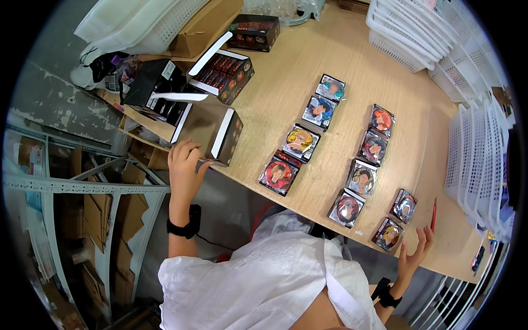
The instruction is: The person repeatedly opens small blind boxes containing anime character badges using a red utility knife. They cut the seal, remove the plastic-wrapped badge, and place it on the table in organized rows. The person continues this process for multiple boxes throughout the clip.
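My left hand (185,159) grips the near edge of an open dark cardboard display box (229,142) at the table's left edge. Its raised flaps are white inside, and no contents show in the part I can see. My right hand (416,249) hovers at the table's front edge with fingers apart and nothing in them. Closest to it is a wrapped round character badge (387,234) on a small black box, with a similar badge (404,206) just behind. More wrapped badges on small boxes form a middle row (361,177) and a left row (301,143).
Behind the open box, another display box (239,80) holds rows of small boxes. A closed display box (253,33) stands farther back. Stacked white plastic baskets (470,165) line the right side. A red pen (434,214) lies by my right hand. Metal shelving (82,187) stands left.
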The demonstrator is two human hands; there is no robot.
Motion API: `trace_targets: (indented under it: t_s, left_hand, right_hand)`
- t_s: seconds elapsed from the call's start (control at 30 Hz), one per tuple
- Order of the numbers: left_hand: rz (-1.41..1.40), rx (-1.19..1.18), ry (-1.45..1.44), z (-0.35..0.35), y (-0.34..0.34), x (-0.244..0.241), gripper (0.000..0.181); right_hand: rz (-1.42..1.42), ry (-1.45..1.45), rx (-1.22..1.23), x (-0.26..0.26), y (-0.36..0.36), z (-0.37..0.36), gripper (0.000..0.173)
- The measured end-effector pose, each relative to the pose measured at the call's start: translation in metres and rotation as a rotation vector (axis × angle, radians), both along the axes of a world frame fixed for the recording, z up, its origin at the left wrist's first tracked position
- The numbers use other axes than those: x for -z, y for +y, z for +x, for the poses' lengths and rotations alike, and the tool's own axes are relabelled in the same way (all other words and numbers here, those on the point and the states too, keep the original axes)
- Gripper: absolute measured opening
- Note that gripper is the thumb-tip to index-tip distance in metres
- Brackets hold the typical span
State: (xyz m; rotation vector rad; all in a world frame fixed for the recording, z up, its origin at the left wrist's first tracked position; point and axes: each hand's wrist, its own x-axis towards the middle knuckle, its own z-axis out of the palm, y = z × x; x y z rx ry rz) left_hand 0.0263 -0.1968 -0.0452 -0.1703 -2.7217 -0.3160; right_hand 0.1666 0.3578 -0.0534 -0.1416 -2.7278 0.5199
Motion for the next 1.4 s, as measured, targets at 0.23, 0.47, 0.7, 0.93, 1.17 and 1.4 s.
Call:
trace_targets:
  t_s: [0.23, 0.47, 0.7, 0.93, 1.17, 1.4]
  left_hand:
    - [-0.053, -0.127, 0.023, 0.005, -0.02, 0.006, 0.029]
    - [0.018, -0.048, -0.039, -0.01, -0.03, 0.008, 0.026]
    - [-0.092, -0.108, 0.006, -0.005, -0.035, 0.013, 0.031]
    - [-0.052, -0.124, -0.02, 0.0, -0.037, 0.019, 0.037]
    - [-0.014, -0.147, 0.304, 0.011, 0.004, -0.014, 0.042]
    - [0.444, 0.219, -0.014, -0.02, 0.081, -0.049, 0.027]
  right_hand:
    - [-0.019, 0.004, -0.022, 0.0, 0.0, -0.003, 0.037]
    - [-0.003, 0.028, -0.015, 0.006, -0.001, 0.004, 0.035]
    - [-0.005, 0.021, 0.034, -0.001, -0.002, 0.006, 0.033]
    - [-0.077, 0.02, 0.06, 0.004, 0.003, 0.008, 0.034]
    - [-0.034, 0.059, 0.063, 0.011, 0.012, 0.016, 0.032]
    - [-0.061, 0.097, 0.018, 0.011, 0.019, 0.014, 0.032]
